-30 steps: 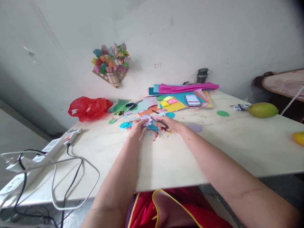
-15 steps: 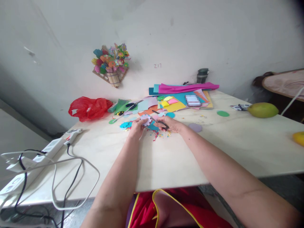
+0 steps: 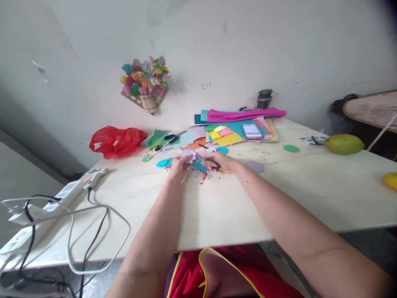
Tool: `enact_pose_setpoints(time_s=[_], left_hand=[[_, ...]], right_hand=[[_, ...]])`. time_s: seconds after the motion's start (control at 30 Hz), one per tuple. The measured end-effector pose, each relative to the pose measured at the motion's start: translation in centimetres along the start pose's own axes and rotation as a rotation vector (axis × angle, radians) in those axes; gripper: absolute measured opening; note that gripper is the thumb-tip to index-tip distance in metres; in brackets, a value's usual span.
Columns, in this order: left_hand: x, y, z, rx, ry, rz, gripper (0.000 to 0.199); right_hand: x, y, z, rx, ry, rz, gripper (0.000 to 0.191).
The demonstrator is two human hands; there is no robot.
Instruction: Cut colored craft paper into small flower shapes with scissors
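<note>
Pinched in my left hand (image 3: 180, 165) is a lavender paper piece (image 3: 187, 155) with a scalloped, flower-like edge. My right hand (image 3: 221, 161) grips dark-handled scissors (image 3: 216, 164), whose blades point left and touch or nearly touch the edge of that paper. Blue scalloped paper cutouts (image 3: 163, 164) lie just left of my left hand. A blue paper piece (image 3: 199, 164) rests on the table between my hands. Below it are small colourful paper scraps (image 3: 204, 177). A lavender paper circle (image 3: 255, 167) lies right of my right wrist.
Coloured sheets (image 3: 235, 134) and a pink roll (image 3: 246, 114) line the wall side. A second pair of scissors (image 3: 171, 138) lies near a red plastic bag (image 3: 116, 142). Power strips (image 3: 58, 203) with loose cables occupy the left; a green-yellow fruit (image 3: 343, 144) sits at right.
The lavender paper has shifted and turned slightly in my left hand. The scissors and both arms stay almost in the same place.
</note>
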State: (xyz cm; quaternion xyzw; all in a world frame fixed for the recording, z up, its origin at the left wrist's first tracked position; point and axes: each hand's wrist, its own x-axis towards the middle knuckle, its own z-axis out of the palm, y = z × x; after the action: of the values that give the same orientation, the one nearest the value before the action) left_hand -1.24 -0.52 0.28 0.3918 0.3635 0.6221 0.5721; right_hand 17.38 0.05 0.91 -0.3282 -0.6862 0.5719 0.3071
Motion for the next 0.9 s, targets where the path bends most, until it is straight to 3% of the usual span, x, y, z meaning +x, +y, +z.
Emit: enact_pose_setpoints(time_s=[0.9], left_hand=[[0.14,-0.22,-0.37,-0.005,-0.046,0.001,0.023]], right_hand=[[-0.09,-0.17,0.18,-0.024,0.02,-0.001,0.035]])
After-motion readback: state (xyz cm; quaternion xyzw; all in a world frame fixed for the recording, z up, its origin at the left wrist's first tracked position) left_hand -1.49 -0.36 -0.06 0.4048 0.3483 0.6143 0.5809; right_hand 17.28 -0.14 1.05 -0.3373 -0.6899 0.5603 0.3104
